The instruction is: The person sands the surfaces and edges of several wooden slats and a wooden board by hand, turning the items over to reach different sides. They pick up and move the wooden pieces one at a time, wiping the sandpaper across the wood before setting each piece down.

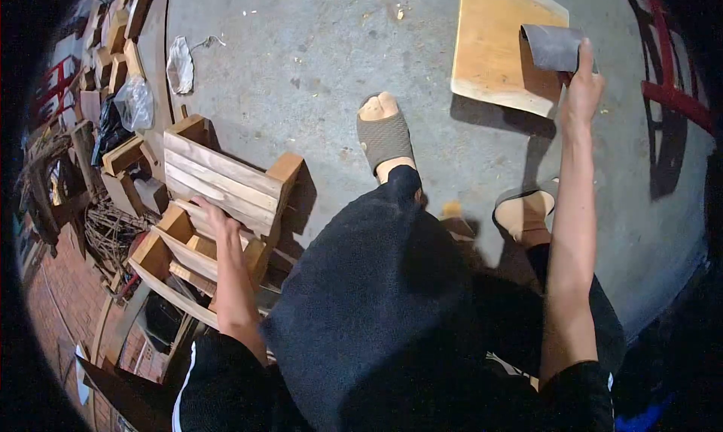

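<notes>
My left hand (218,217) curls over the edge of a slatted wooden frame (218,180) that looks like a small bench or chair, at the left. Its fingertips are partly hidden behind the slats. On the other side, my right hand (584,93) grips a dark grey sheet that looks like sandpaper (553,48), bent in a curve with the thumb along its edge. Beneath and beside the sheet is a curved, light-coloured wooden panel (497,37), casting a shadow on the floor.
Wood offcuts (113,63), plastic bags (135,104) and a bundle of twigs (109,229) crowd the left side. A red metal frame (666,86) stands at the right. My sandalled foot (385,135) is on the concrete floor (316,48).
</notes>
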Motion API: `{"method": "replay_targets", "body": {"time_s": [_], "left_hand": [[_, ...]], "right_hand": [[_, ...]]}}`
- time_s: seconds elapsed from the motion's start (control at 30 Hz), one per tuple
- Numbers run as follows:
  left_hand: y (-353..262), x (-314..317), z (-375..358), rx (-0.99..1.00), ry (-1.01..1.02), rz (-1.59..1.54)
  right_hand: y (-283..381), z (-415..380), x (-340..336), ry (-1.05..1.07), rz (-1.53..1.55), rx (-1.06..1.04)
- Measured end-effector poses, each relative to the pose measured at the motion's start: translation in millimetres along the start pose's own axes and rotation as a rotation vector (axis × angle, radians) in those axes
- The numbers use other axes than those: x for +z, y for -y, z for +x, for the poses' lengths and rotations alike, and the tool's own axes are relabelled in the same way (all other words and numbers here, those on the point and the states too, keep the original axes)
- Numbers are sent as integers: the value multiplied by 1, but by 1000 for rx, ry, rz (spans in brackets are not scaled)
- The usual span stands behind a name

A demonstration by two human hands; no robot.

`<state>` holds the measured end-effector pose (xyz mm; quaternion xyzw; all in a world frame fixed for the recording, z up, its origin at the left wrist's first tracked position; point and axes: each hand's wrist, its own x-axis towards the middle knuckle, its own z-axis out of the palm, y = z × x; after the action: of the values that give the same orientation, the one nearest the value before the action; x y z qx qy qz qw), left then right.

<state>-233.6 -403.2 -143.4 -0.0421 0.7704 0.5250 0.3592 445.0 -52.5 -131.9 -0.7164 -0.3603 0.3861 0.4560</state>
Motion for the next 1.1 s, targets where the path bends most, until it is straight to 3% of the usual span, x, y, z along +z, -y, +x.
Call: {"method": "replay_targets", "body": {"time_s": [0.1,0.13,0.17,0.2,0.23,0.27,0.3,0.4,0.43,0.47,0.53,0.6,0.67,0.7,0.73,0.77,0.8,0.87,0.97,1.1], "left_hand": [[-28,60,-49,110,-474,486],[-29,29,-33,219,-437,889],[-30,-2,-17,351,-459,1289],[-25,-4,-24,650,-487,1306],[-20,-5,-31,945,-529,1342],[-35,30,-44,1068,-504,1356],[-51,68,-60,1191,-481,1373],[-72,195,-124,1443,-60,1109],[-51,222,-107,1192,302,701],[-46,265,-124,1191,428,794],[-25,358,-145,941,895,771],[2,442,-174,855,1157,683],[48,508,-180,960,1165,642],[52,524,-195,962,1173,640],[54,536,-212,832,1050,610],[54,545,-221,706,923,575],[55,549,-220,713,923,569],[57,549,-217,796,942,469],[56,548,-217,701,939,538],[56,547,-220,779,877,581]], "right_hand": [[7,-2,6,-1,135,65],[13,-3,5,-13,244,121],[19,-1,3,-65,147,114],[23,3,0,-136,51,103],[18,10,-1,-237,4,-76],[13,14,-5,-337,-57,-250],[17,11,-8,-376,-112,-253],[40,-5,-2,-366,-272,-291],[32,-3,4,-329,-301,-386],[21,-3,10,-293,-332,-480],[-2,-12,22,-170,-462,-480],[-15,-21,25,-140,-717,-619],[-7,-32,31,-196,-549,-440],[-11,-39,31,-223,-502,-474],[-12,-54,30,-229,-504,-471],[-12,-72,29,-203,-741,-474],[-11,-75,29,-175,-975,-477],[-5,-57,30,-169,-970,-484],[3,-9,40,-160,-993,-500],[8,30,68,-211,-851,-558]]}}
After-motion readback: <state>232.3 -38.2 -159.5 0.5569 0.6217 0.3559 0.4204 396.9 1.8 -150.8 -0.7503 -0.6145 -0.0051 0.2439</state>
